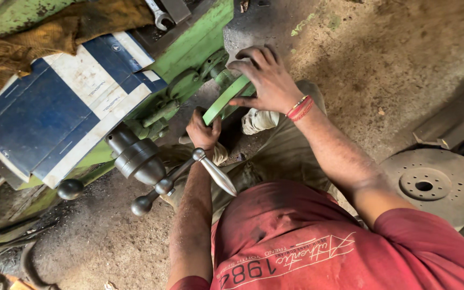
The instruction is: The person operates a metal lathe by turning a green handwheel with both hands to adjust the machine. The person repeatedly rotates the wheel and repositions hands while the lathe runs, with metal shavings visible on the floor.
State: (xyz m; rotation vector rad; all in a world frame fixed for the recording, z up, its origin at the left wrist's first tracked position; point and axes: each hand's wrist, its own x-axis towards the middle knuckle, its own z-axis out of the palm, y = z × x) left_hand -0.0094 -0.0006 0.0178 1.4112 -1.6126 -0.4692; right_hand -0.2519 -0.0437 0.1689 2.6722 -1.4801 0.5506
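Red shirt (318,241) fills my near view. Beyond it, my left hand (204,130) has its fingers wrapped tight round the lower end of the green lever (226,98); right hand (267,80) curls over its upper end at the green machine (191,51). Lever not yet freed, I judge. Ball-ended handles (162,185) crowd my left; open floor (393,48) lies right.

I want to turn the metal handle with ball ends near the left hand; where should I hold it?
Hold the metal handle by its pointed shiny grip, which sticks out free toward the person. Come from the person's side, fingers wrapped around it. The left hand is nearest; the right hand rests on the green bar.
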